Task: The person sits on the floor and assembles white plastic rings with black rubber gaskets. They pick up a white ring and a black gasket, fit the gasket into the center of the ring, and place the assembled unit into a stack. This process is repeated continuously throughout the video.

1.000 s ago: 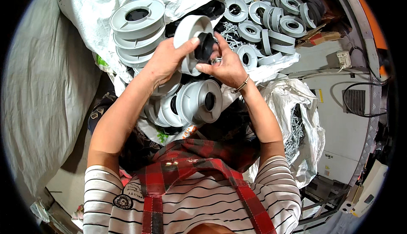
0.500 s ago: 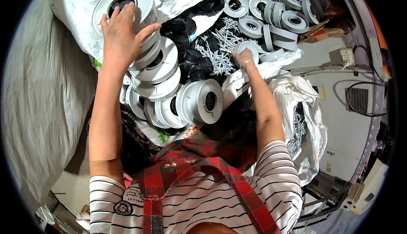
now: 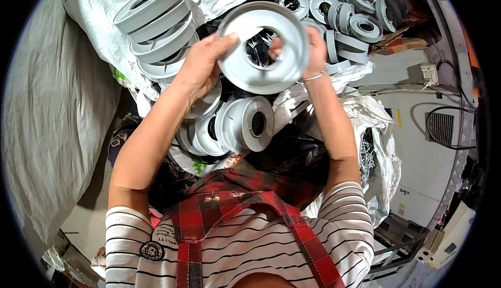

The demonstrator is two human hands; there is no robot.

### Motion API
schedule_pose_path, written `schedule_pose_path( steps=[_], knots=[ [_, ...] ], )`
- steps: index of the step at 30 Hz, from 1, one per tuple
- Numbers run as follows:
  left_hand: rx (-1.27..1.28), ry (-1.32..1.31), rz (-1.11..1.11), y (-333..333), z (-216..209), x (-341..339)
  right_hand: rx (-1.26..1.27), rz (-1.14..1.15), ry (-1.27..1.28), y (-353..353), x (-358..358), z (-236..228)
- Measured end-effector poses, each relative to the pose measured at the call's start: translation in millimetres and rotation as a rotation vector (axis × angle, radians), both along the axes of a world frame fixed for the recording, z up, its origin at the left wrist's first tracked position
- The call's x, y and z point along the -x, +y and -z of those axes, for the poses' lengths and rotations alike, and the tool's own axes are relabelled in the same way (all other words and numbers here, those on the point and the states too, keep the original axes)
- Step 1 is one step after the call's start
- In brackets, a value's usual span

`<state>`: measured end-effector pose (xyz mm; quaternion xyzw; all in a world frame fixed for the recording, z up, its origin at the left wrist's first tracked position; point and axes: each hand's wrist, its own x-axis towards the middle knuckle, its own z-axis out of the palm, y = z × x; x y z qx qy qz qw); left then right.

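Both my hands hold up a light grey plastic ring (image 3: 263,81) with a round central hole. My left hand (image 3: 206,58) pinches its left rim, thumb lying on the upper face. Gripping the right side is my right hand (image 3: 314,55), slightly blurred; a fingertip of it shows through the hole. Left of the ring leans a stack of similar grey rings (image 3: 162,29), tilted and partly spread apart. Below my left wrist lies a row of grey flanged rings (image 3: 257,123). White thin plastic pieces and black parts are partly visible through the hole.
A heap of grey rings (image 3: 360,27) fills the far right. White woven sacks (image 3: 86,21) lie around the work area, one at right (image 3: 383,183) holding thin grey pieces. A pale metal cabinet (image 3: 417,168) with a black cable (image 3: 430,115) stands to the right.
My left hand has come off the tall stack at left and moved right. My right hand has lifted from the pile, and a grey ring is now raised between both hands.
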<state>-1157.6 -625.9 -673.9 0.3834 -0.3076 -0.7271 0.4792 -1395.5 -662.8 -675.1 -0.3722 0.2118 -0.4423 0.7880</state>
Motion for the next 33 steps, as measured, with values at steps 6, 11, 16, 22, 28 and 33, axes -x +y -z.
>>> schedule_pose_path(
  steps=[6, 11, 16, 22, 28, 33],
  knots=[
    [-0.017, 0.010, -0.101, -3, -10, -22, 0.507, 0.189, 1.250, -6, -41, 110],
    [0.064, -0.060, -0.168, -1, -9, -35, 0.713, -0.005, 1.873, 3, -70, 119],
    [0.111, -0.125, -0.100, 3, -3, -33, 0.654, 0.637, 1.568, 15, -40, 30],
    [-0.076, 0.267, 0.190, 22, -5, -13, 0.563, 0.711, 1.153, 52, -61, -5],
    [0.002, 0.081, 0.205, 23, -7, -17, 0.763, 0.348, 1.409, 69, -63, -29],
    [-0.067, -0.068, 0.410, 10, -2, -27, 1.005, 0.098, 1.474, 72, -54, -41]
  ],
)
